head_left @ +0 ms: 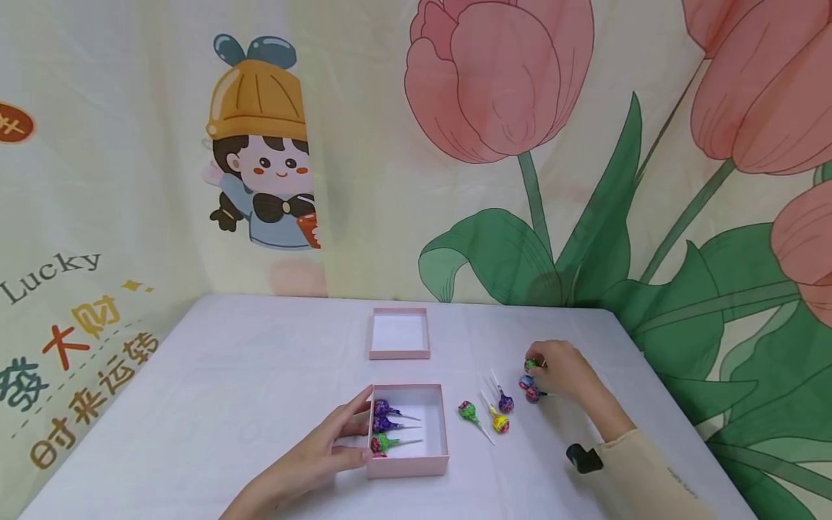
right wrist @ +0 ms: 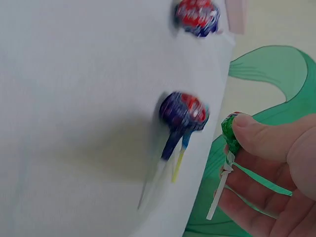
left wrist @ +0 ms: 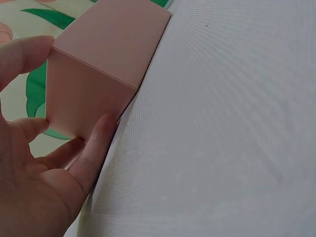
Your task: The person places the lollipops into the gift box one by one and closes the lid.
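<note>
A pink open-topped box point(head_left: 408, 467) stands on the table, with several lollipops along its inner left side, two purple ones and a green one point(head_left: 382, 442) among them. My left hand point(head_left: 325, 442) holds the box by its left end, thumb at the near corner and fingers on the left side and far corner. Farther right, my right hand point(head_left: 562, 370) pinches a green-wrapped lollipop point(right wrist: 230, 136) by its head between thumb and fingers, its white stick pointing down. Just below that hand lie a blue lollipop point(head_left: 526, 381) and a purple-red lollipop point(head_left: 534, 394).
Between the box and my right hand lie a green lollipop point(head_left: 467, 411), a yellow lollipop point(head_left: 500, 422) and a purple lollipop point(head_left: 505, 402). A shallow pink-edged lid point(head_left: 399, 354) rests behind the box. The white table point(head_left: 279, 354) meets a printed wall cloth point(head_left: 364, 180) at its back edge.
</note>
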`<action>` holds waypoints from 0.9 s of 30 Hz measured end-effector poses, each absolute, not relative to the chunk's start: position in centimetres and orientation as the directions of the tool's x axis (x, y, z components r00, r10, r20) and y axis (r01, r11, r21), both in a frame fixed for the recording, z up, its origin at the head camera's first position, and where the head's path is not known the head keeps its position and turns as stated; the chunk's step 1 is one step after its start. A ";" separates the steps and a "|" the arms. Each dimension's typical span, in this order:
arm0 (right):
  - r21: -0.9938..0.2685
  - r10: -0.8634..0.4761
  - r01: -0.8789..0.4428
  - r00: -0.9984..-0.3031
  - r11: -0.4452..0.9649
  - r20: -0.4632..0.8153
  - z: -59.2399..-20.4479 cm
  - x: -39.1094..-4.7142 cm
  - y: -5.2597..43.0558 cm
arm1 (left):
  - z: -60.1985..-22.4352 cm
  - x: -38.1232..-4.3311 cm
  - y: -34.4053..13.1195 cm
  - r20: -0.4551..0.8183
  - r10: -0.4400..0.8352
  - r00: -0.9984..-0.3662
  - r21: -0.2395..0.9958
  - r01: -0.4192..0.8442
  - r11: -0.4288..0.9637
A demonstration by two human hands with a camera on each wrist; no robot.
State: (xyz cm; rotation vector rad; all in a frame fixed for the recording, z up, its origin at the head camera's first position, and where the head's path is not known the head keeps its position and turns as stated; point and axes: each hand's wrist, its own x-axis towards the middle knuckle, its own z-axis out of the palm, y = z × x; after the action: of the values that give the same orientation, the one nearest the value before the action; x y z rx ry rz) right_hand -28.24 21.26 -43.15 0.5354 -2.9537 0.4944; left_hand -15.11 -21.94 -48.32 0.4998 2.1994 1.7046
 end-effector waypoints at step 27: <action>-0.483 -0.458 -0.518 -0.854 0.706 0.246 -41.1 -22.9 10.3 | -48.1 -15.1 -21.8 -0.065 0.451 -0.890 0.968 0.053 0.245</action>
State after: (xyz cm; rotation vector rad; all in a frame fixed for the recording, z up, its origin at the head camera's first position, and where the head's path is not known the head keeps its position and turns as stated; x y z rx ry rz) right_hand -22.95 10.33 -41.09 0.8040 -2.8019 0.8420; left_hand -15.15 -21.82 -48.12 0.4645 2.1935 1.6845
